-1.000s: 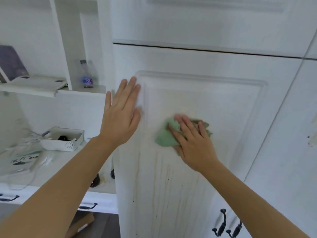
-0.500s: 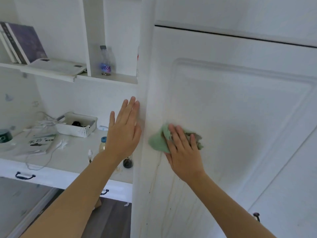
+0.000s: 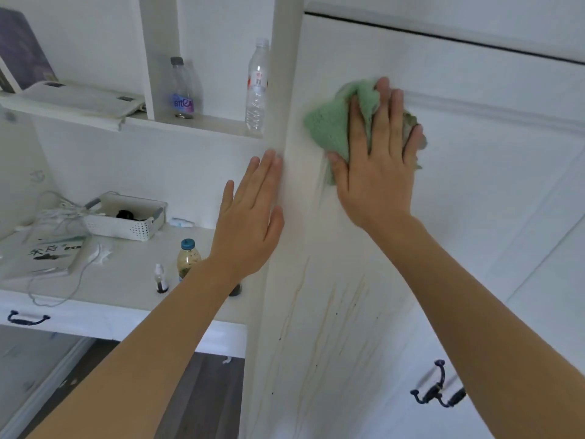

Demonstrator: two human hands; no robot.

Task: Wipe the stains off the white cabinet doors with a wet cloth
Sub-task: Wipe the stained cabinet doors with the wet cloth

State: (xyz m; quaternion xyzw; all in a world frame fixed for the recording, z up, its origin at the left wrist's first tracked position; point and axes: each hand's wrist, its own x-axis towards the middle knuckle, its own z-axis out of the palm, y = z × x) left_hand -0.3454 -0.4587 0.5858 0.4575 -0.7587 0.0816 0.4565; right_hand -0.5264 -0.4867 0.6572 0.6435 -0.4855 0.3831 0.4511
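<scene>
Head view showed your right hand [image 3: 376, 172] pressing a green cloth [image 3: 329, 128] flat against the white cabinet door [image 3: 474, 217], near the upper left corner of its raised panel. Your fingers lay straight and spread over the cloth, so the grip was released rather than clenched; the cloth bunched out past your fingertips and to the left of your thumb. Your left hand [image 3: 250, 217] rested flat on the door's left edge, fingers straight and together, holding nothing, lower than the right hand and just beside it.

Below both hands, brownish drip stains [image 3: 329, 327] ran down the door in thin streaks, with a few dark specks among them. Dark handles [image 3: 437, 388] sat at the lower right of the door.

To your left, a shelf [image 3: 190, 122] carried a bottle with a purple label [image 3: 182, 90] and a clear plastic bottle [image 3: 258, 87], the latter close to the cabinet's side post. On the counter [image 3: 126, 280] under it stood a white basket [image 3: 126, 217], a blue-capped bottle [image 3: 188, 258], a small dropper bottle [image 3: 160, 278], a booklet [image 3: 47, 255] and a loose white cable [image 3: 63, 286].
</scene>
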